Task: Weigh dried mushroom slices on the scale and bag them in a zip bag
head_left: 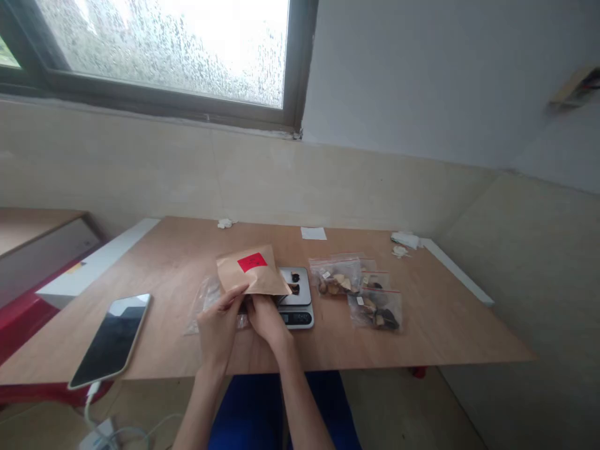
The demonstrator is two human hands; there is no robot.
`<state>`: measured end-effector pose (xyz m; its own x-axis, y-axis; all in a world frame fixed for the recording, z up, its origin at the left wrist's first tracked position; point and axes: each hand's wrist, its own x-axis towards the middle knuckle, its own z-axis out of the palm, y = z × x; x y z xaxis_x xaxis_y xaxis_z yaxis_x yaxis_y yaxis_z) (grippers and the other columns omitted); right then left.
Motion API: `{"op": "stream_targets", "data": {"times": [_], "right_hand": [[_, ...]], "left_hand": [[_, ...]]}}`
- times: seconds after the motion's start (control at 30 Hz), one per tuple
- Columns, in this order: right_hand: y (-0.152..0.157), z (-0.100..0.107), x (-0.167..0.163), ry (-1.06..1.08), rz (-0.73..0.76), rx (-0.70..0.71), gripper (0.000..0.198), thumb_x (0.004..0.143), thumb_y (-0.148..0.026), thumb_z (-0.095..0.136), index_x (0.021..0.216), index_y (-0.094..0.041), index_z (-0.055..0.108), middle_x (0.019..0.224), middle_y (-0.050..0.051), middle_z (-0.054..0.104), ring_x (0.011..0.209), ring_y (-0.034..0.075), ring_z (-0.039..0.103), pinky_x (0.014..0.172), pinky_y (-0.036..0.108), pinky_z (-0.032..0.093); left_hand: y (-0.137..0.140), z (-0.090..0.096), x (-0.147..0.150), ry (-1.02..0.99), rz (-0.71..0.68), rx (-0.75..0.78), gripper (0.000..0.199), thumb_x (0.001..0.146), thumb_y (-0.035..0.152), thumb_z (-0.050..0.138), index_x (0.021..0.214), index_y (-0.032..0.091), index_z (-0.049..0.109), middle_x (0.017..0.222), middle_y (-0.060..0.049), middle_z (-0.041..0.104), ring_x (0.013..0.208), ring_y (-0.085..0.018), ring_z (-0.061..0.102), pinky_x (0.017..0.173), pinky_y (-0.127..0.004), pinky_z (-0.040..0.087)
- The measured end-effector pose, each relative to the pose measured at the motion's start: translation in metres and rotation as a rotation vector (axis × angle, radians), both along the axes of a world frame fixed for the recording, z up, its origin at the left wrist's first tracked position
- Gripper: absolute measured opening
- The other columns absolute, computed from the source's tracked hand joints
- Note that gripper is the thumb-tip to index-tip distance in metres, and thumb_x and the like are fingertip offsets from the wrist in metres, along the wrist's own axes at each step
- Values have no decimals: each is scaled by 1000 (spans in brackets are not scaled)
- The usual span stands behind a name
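Observation:
A brown paper bag with a red label is held tilted over the left part of a white kitchen scale. My left hand pinches the bag's near edge between thumb and fingers. Beside it, my right hand reaches under or into the bag's near end; its fingers are hidden there, and I cannot see what they hold. Two small dark dried pieces lie on the scale's plate. Clear plastic bags lie beneath and left of the paper bag.
Right of the scale lie several zip bags of dried pieces. A phone with a white charging cable rests at the table's left. A white paper and crumpled scraps lie toward the back, near the wall.

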<state>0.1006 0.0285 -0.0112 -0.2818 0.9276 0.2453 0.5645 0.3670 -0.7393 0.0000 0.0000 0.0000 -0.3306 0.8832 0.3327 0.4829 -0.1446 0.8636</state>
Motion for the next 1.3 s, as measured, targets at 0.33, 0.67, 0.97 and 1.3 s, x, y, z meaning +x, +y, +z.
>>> {"op": "stream_targets", "data": {"times": [0.33,0.67,0.97,1.3], "right_hand": [[1,5,-4,32,-85,27,37,91,-12,33,124,-13,50,125,14,57,118,20,52,98,32,41],[3,24,8,-227,-195,70,32,89,-17,40,119,-13,50,107,15,63,91,24,64,74,31,50],[10,13,31,170,-254,324,26,90,-23,39,108,-18,56,101,9,62,97,18,59,86,31,46],[49,-20,66,140,-436,114,23,90,-23,39,104,-15,56,98,9,66,87,17,62,75,28,47]], "left_hand": [[5,5,0,-10,12,20,21,74,35,58,86,28,73,83,2,74,75,-19,67,60,-24,49],[27,21,2,35,-14,38,26,76,40,55,87,26,73,76,1,74,72,-20,68,60,-25,49],[47,33,2,83,46,43,24,75,37,55,85,26,73,74,0,74,75,-21,69,67,-27,50],[56,50,-28,3,124,75,25,72,39,60,86,23,73,83,0,74,83,-21,68,70,-25,51]]}}
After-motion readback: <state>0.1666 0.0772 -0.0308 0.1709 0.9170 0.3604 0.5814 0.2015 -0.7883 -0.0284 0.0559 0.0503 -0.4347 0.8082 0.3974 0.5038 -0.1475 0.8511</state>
